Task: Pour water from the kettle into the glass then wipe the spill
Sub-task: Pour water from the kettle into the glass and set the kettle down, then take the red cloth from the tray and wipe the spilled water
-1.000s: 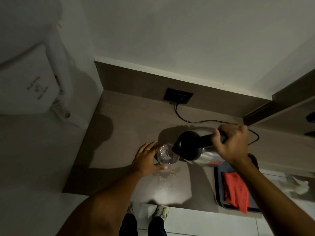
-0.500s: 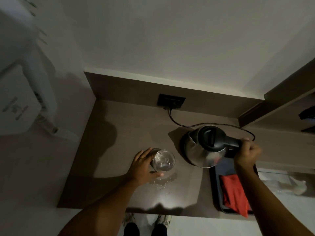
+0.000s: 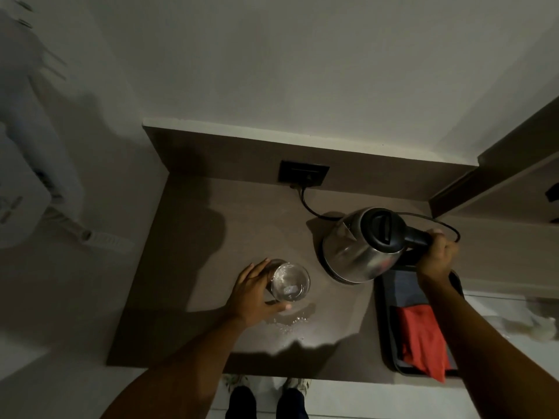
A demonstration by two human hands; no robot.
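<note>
**Kettle upright, spill waiting by the glass**

The right hand (image 3: 435, 255) is closed around the black handle of the kettle (image 3: 360, 246), which stands upright at the far right of the counter (image 3: 196, 237), its spout turned left toward the glass (image 3: 289, 281). The left hand (image 3: 254, 293) curls loosely around the glass's left side, fingers partly open, thumb at the near rim. Water shows in the glass, so the pouring looks done.

The spill (image 3: 292, 320) lies as a scatter of drops just near and slightly right of the glass, almost touching the left thumb. The red cloth (image 3: 423, 340) sits in the dark tray (image 3: 385, 328) at the near right, its long axis running far-to-near, one corner hanging over the tray's near edge. It lies directly below the right forearm, so the right hand is much the nearer one (once it lets go of the kettle); the cloth would then travel left to the drops.

No brand or writing can be read on the kettle, glass or tray; markings on the white object at far left are too blurred to make out.
</note>
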